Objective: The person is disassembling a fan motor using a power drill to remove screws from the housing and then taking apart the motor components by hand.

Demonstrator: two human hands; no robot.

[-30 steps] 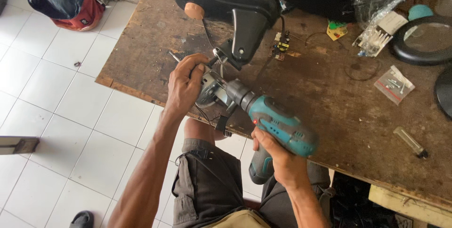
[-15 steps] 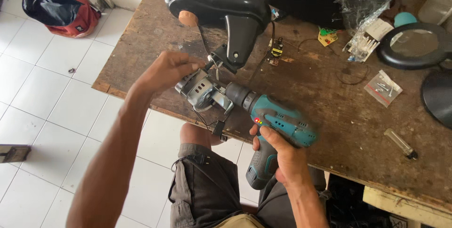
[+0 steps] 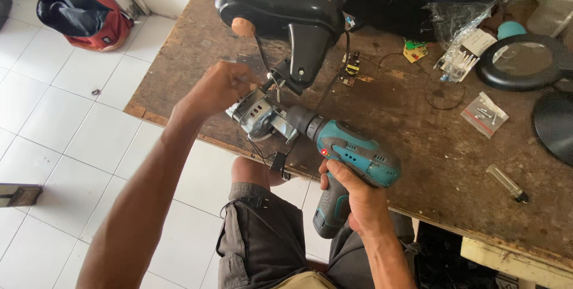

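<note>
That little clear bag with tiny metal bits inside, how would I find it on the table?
Start at the worn brown wooden workbench and go to its right side, where a round black-rimmed magnifying lens lies. Just below that lens, toward the bench's front edge, lies the small flat clear plastic bag of little metal screws. Unlike the crumpled clear wrapper further back, it is flat, square and lies alone.

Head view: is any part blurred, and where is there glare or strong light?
Head view: the left hand looks slightly motion-blurred; the teal drill in the right hand is sharp. Soft glare lies on the black housing and the white floor tiles; daylight is even.
</note>
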